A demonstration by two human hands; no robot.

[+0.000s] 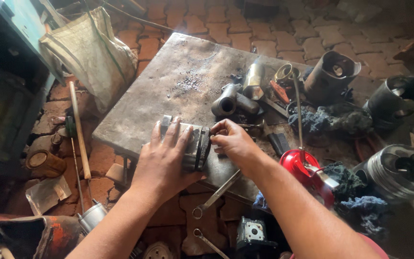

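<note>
A grey metal piston [195,144] lies on its side near the front edge of a worn metal table [168,81]. My left hand [164,160] rests flat over the piston's body, fingers spread, pressing it down. My right hand [233,141] pinches at the dark ring band at the piston's right end with fingertips closed on it. A spanner [216,194] sticks out from under my right wrist over the table's front edge.
Steel pins [226,100], a brass part [286,74], blue rags [331,120] and a red oil can [303,168] crowd the table's right side. Dark cylinder liners [331,72] and pistons [398,170] stand at right. A sack [94,52] and a stick [80,129] lie at left on the brick floor.
</note>
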